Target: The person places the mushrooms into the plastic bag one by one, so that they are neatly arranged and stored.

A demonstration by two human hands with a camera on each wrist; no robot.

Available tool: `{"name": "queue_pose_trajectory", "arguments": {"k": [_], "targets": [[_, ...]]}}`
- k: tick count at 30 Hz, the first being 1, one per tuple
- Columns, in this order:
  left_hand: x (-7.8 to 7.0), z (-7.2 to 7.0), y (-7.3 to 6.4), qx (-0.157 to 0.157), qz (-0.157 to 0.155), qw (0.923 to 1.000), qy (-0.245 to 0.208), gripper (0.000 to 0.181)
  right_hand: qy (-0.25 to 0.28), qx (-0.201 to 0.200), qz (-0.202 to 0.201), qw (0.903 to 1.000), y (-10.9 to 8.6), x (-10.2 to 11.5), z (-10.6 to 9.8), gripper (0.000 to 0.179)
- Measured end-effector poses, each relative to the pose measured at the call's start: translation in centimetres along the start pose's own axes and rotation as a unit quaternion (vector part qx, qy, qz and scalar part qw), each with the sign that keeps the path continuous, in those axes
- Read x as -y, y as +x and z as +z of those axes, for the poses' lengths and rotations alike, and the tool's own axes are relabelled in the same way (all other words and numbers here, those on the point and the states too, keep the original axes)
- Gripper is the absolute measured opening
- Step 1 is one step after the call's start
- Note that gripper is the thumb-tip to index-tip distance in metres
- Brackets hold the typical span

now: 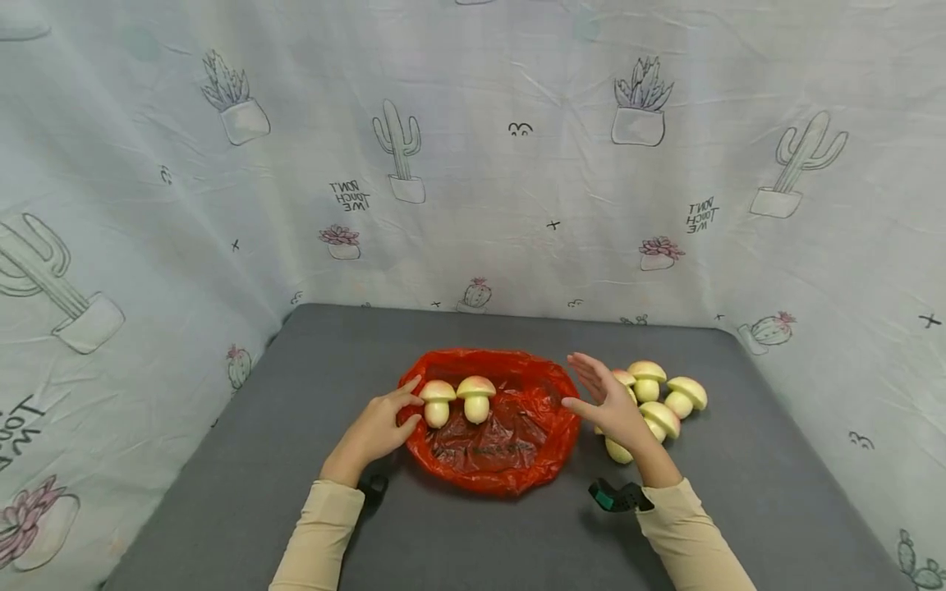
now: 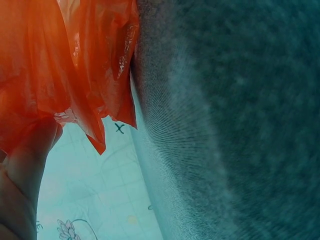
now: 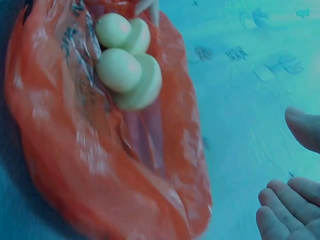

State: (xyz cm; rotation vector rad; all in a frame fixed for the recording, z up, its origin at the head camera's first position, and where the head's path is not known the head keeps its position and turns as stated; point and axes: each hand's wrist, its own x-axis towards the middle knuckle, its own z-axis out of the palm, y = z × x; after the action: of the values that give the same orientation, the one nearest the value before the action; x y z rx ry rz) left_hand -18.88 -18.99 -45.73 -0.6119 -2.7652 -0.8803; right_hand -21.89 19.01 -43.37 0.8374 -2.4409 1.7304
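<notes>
A red plastic bag (image 1: pixel 495 484) lies spread open on the grey table, its rim rolled into a rough ring. Inside, toward its left side, are two toy mushrooms (image 1: pixel 438 402) (image 3: pixel 132 80), pale yellow with a reddish tint on the caps. My left hand (image 1: pixel 380 427) holds the bag's left rim, fingers over the inner side near the mushrooms; the left wrist view shows a digit (image 2: pixel 30 165) against the red plastic (image 2: pixel 75 60). Above the right rim is my right hand (image 1: pixel 617 414), fingers extended and thumb apart, with nothing in it; its palm (image 3: pixel 295 215) shows in the right wrist view.
Several more toy mushrooms (image 1: pixel 646 382) lie in a pile on the table right of the bag, partly hidden behind my right hand. A white curtain (image 1: pixel 473 164) printed with potted cacti hangs around the grey table (image 1: pixel 355 336).
</notes>
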Motion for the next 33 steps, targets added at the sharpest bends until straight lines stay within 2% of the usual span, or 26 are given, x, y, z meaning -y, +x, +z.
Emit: {"name": "queue_pose_trajectory", "arguments": {"k": [6,14,18,26,33], "targets": [[-0.1,0.4,0.2,-0.006,0.012,0.9999,0.001,0.024,0.004,-0.056,-0.003,0.9984,-2.4,-0.5,-2.3,0.069],[0.1,0.4,0.0,-0.008,0.011,0.9999,-0.002,0.023,0.000,-0.121,-0.017,0.9925,-5.3,-0.8,-4.1,0.068],[0.1,0.5,0.0,-0.008,0.012,0.9999,0.002,0.023,-0.008,-0.157,-0.012,0.9875,-6.7,-1.2,-4.7,0.069],[0.1,0.2,0.0,-0.008,0.006,1.0000,0.002,0.024,-0.071,-0.203,0.029,0.9762,-8.8,-2.5,-5.5,0.074],[0.3,0.2,0.0,-0.005,0.000,1.0000,0.001,0.024,-0.086,-0.215,0.078,0.9696,-9.8,-3.6,-5.5,0.076]]}}
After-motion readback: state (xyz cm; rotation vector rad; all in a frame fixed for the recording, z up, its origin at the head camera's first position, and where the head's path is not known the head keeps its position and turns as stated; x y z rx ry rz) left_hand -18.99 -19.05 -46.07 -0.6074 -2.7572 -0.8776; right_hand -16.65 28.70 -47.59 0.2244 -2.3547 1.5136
